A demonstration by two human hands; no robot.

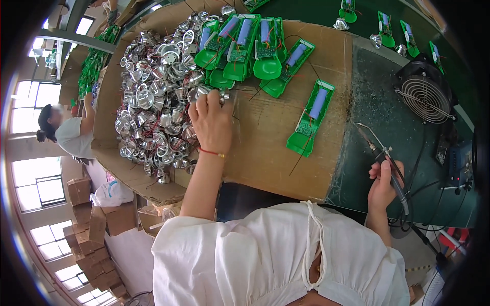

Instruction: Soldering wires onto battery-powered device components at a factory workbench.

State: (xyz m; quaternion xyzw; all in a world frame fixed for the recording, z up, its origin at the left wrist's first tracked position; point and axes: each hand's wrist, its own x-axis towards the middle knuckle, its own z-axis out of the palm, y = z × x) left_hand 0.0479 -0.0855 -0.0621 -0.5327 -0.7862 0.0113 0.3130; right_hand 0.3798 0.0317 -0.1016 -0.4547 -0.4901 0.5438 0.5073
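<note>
My left hand, a red string bracelet at its wrist, reaches over the right edge of a carton heaped with silver reflector cups on thin wires. Its fingers are bent down around a reflector cup, which they partly hide. In my right hand is a soldering iron with a dark handle, its tip pointing up and left over the dark green bench. Between the hands, on the cardboard, lies a green plastic housing with a blue cell, a small circuit board and loose wires.
Several similar green housings are piled beside the carton. A black fan with a wire guard and a blue box stand at the right. More housings with reflectors lie along the far side. Another person works at the left.
</note>
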